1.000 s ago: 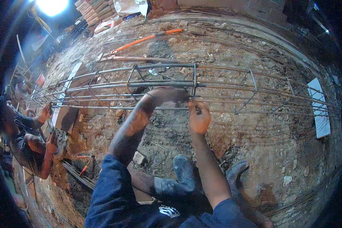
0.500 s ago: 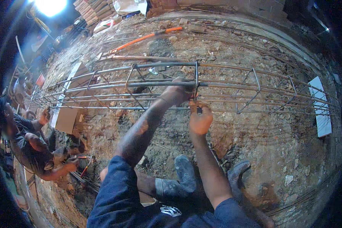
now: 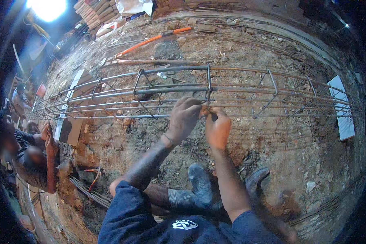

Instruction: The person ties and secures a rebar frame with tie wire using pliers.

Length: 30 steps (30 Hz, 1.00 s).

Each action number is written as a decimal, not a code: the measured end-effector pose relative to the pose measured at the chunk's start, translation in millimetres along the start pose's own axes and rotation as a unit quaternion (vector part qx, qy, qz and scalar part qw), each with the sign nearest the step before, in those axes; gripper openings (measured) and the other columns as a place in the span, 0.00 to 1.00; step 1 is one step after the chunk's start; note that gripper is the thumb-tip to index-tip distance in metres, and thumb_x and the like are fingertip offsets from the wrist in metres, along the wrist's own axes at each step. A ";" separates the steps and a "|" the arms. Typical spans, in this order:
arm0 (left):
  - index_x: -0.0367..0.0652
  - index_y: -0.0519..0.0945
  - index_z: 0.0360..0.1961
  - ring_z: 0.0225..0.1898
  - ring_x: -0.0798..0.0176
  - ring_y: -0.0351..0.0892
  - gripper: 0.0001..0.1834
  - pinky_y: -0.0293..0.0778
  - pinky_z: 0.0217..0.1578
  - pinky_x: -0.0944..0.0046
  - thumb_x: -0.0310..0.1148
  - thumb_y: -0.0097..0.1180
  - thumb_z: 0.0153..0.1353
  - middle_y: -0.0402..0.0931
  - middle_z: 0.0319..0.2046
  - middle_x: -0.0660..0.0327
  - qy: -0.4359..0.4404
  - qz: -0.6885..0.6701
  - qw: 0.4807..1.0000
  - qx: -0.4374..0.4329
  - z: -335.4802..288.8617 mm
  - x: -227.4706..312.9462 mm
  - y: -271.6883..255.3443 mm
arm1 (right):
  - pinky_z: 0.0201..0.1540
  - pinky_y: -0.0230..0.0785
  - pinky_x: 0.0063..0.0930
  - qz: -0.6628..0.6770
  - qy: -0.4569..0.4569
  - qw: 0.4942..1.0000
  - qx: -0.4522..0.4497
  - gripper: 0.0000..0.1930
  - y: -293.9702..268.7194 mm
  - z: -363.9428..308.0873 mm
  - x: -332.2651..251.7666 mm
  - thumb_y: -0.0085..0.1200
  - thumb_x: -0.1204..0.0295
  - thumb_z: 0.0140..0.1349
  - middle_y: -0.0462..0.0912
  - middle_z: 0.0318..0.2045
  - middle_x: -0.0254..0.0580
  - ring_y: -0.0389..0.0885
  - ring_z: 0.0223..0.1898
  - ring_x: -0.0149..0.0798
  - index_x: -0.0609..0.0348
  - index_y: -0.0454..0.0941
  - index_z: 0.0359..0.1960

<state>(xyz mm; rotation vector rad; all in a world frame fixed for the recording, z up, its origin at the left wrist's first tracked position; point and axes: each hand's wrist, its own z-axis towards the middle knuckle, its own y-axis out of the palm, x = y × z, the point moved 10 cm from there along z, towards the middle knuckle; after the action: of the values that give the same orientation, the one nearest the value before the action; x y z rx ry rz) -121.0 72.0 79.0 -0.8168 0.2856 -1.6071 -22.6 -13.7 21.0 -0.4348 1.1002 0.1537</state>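
Note:
A long cage of steel reinforcing bars [image 3: 240, 90] runs across in front of me, its bars held apart by bent square stirrups [image 3: 273, 87]. At its middle an upright stirrup [image 3: 209, 79] stands where the bars look darker to the left and rustier to the right. My left hand [image 3: 185, 118] is closed at this stirrup's lower part, fingers bent and fingertips pinched. Just to its right, my right hand [image 3: 218, 129] is also closed, thumb and forefinger meeting the left fingertips. Whatever small thing lies between the fingertips is hidden.
White boards [image 3: 340, 107] lie under the cage at both ends. Beyond it rests an orange-handled long tool [image 3: 144, 44] on rubbly ground. At left a co-worker [image 3: 36, 158] crouches near a pair of orange-handled pincers [image 3: 95, 179] and a bundle of rods [image 3: 89, 193].
My left hand has come down from the upper bars to meet my right hand at the stirrup's lower part. The co-worker has raised a hand away from the orange-handled tool.

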 end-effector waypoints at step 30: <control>0.42 0.79 0.34 0.33 0.51 0.76 0.11 0.69 0.38 0.57 0.30 0.59 0.47 0.77 0.30 0.56 0.071 0.051 0.993 -0.084 14.7 26.5 7.2 | 0.33 0.68 0.21 0.339 0.162 0.918 -0.129 0.11 15.6 -19.8 19.8 0.44 0.79 0.60 0.78 0.33 0.40 0.75 0.34 0.28 0.67 0.75 0.43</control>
<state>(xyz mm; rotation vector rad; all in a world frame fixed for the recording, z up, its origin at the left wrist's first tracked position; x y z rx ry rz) -106.0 49.3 94.2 -0.8023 0.5615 -1.5629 -35.2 -9.6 -8.2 -0.3005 1.5361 0.8729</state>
